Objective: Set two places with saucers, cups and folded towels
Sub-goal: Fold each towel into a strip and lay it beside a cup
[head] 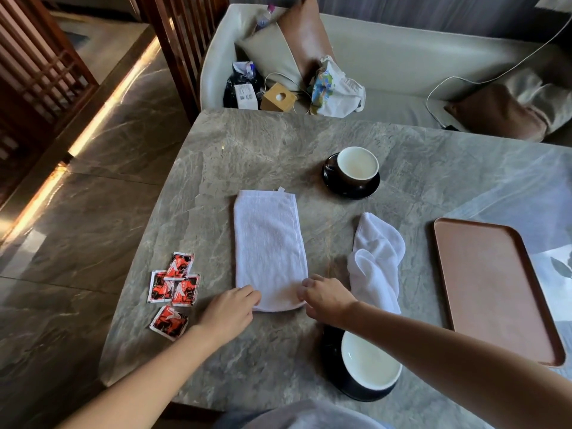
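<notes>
Spreading under everything is the grey veined marble table [247,144]. Well off to the right of the fingers lies the rectangular copper-pink tray [489,289], with nothing on it; I judge it was parked there to keep the working space free.

Running straight away from the fingertips is the long white terry towel [267,239], already doubled into a flat strip. The left hand [227,308] and right hand [326,297] sit at its two near corners. The left fingers [250,294] and right fingers [306,287] are curled and appear to pinch the near hem, one corner each. That hold would keep the edges square for a fold away from the body.

Just right of the right fingers lies the crumpled white cloth towel [376,258], not yet folded. Behind the right wrist, near the table edge, the near dark cup with white inside [368,363] stands on its black round saucer [332,351]. Beyond the fingers, past the strip's far right corner, the far dark cup [357,165] sits on a second black saucer [349,191]. Both places thus lack only towels.

Left of the left fingers lie five red-and-black foil sachets [175,286].
</notes>
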Available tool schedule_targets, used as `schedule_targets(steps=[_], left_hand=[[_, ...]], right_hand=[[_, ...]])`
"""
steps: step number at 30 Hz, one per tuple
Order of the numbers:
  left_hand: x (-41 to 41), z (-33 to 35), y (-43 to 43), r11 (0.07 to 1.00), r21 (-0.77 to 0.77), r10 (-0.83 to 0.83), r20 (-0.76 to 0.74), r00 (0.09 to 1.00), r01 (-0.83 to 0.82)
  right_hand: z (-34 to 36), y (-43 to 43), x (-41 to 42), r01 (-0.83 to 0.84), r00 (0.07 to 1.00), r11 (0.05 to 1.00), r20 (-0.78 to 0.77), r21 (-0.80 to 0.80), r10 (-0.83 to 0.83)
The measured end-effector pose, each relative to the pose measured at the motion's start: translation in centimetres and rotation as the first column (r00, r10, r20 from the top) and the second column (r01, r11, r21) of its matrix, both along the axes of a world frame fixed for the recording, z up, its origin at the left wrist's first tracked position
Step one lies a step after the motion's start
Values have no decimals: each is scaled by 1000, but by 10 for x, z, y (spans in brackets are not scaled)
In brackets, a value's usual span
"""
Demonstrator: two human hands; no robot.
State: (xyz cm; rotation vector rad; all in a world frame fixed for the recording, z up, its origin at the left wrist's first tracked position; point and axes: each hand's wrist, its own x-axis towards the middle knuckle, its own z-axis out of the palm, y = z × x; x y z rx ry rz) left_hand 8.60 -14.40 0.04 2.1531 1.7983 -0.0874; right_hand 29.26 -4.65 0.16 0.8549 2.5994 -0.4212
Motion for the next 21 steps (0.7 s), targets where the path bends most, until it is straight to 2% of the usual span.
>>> schedule_targets(steps=[3, 6, 8, 10, 15, 18, 21], left_hand=[[-2, -7, 0, 995, -40, 93, 95, 991, -90], [-7, -7, -3, 983, -10, 185, 174, 967, -186], [-9, -5, -4, 959, -74, 283, 289, 915, -273], [-11, -4, -2, 924, -149, 381, 411, 828, -351], [-14, 6, 9, 909, -143, 398, 575, 715, -392], [-15, 9, 12, 891, -224, 440, 641, 629, -394], [-15, 10, 10, 894, -248, 441, 638, 631, -374]], right_hand=[[-1, -2, 1, 91, 994, 995, -58, -37, -93], [-2, -4, 7, 38, 988, 999, -149, 38, -32], [-2, -5, 12, 32, 971, 997, -237, 64, -16], [0, -4, 16, 89, 942, 995, -327, 33, -73], [9, 5, 21, 268, 804, 947, -500, -177, -321], [12, 9, 19, 300, 763, 929, -531, -216, -370], [12, 9, 18, 313, 741, 922, -549, -226, -386]])
